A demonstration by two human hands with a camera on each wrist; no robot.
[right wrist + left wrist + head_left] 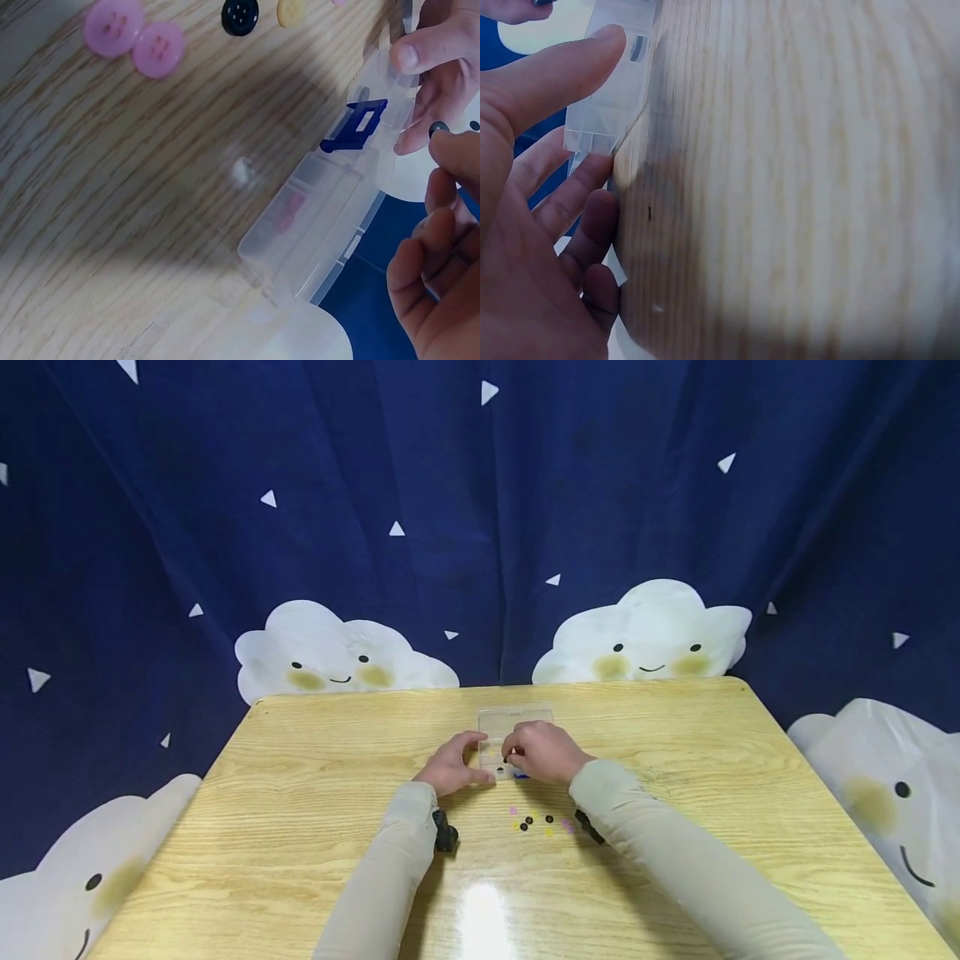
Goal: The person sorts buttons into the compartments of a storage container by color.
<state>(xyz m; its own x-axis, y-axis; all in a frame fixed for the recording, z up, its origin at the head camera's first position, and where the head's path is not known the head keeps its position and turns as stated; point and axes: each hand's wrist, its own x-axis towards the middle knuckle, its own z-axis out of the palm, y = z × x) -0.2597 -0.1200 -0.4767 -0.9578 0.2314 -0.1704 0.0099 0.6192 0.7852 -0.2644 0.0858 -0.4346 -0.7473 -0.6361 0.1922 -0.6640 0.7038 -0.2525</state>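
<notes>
clear box (322,199), lid up near the table's (300,793) far edge, apparently being filled: the right hand (549,752), fingertips closed, pinches a black button (437,128) that seems to need lowering and release, while the left hand (450,767), thumb and fingers spread wide, grips the left end, the long axis running left to right, blue latch (343,136) facing the near side.

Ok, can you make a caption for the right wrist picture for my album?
The right hand pinches a dark button near a clear box with a blue latch.
</notes>
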